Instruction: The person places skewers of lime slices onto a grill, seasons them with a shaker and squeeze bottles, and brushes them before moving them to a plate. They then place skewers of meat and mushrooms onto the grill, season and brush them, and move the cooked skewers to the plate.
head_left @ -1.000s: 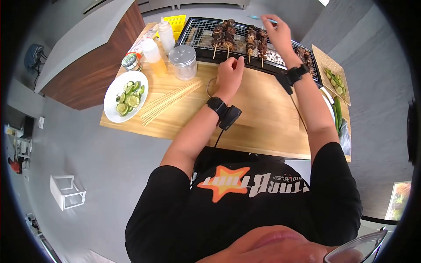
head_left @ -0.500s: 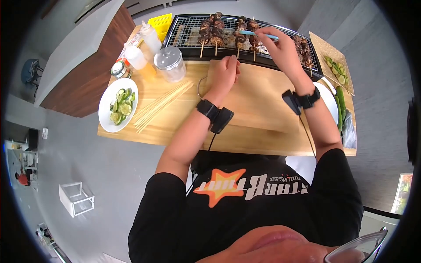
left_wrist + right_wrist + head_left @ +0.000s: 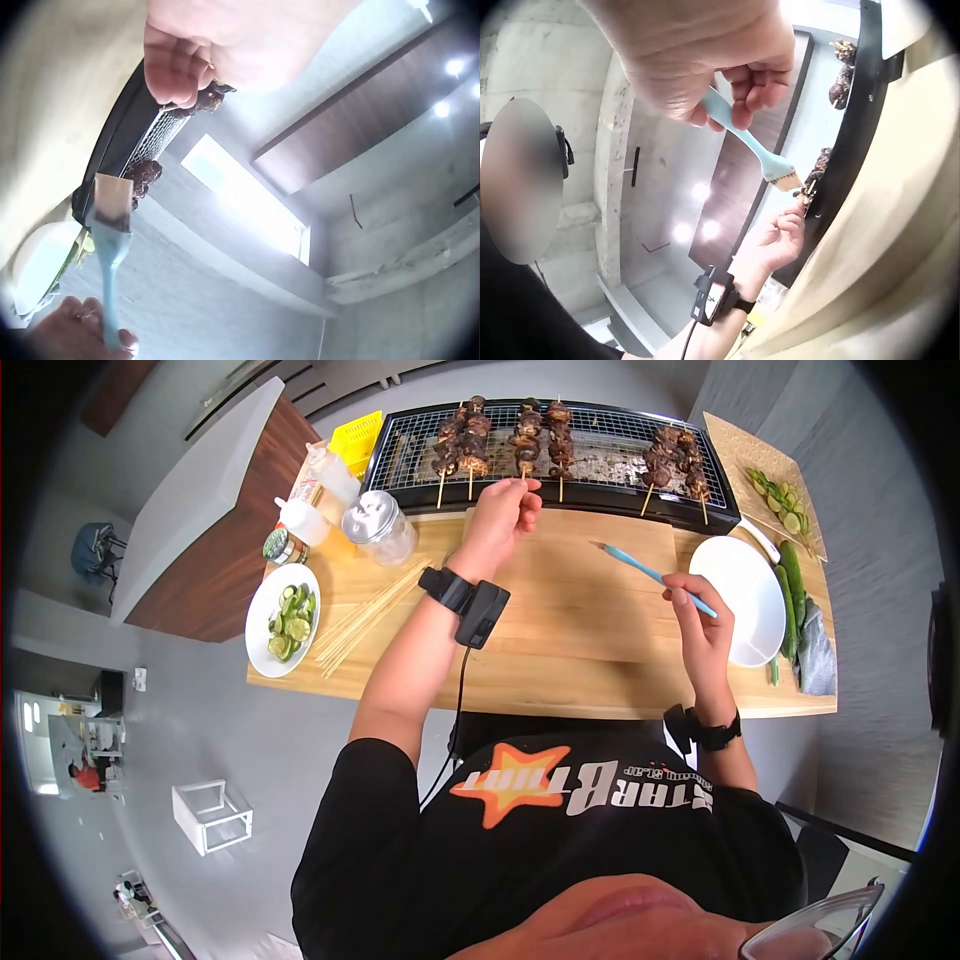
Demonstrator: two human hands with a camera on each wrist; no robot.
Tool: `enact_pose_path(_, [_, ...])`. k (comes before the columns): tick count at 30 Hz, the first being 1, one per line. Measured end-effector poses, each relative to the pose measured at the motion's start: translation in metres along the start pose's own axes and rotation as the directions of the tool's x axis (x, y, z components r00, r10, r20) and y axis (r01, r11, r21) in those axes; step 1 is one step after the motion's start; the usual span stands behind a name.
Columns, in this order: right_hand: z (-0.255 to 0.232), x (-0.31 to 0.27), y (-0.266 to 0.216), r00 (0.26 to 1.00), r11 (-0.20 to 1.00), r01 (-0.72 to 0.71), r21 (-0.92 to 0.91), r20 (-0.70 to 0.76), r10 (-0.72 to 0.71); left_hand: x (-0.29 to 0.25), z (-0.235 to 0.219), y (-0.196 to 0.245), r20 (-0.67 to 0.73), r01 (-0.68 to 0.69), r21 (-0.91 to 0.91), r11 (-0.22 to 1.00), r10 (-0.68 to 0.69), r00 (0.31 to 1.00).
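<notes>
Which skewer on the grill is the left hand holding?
The third skewer from the left in the head view: the left hand pinches its near end, while no hand touches the other five.

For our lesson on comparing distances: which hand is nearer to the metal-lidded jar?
Left. The left hand is right of the metal-lidded jar, at the near edge of the grill. The right hand is farther right, beside the empty white bowl.

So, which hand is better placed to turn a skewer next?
Left, I think: the left hand pinches one skewer on the grill, while the right hand holds the brush away from it.
</notes>
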State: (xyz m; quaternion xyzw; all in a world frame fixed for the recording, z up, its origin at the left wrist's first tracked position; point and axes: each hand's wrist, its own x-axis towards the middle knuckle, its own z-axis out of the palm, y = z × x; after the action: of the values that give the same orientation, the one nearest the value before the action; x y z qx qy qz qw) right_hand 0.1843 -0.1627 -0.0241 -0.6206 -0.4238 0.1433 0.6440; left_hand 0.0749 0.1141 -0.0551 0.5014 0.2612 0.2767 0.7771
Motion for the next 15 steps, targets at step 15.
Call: enact_pose_path(15, [-0.018, 0.008, -0.012, 0.995, 0.988, -0.079, 0.134, 0.073, 0.07, -0.005, 0.014, -0.007, -0.167, -0.089, 0.241, 0.966, 0.132, 0.977])
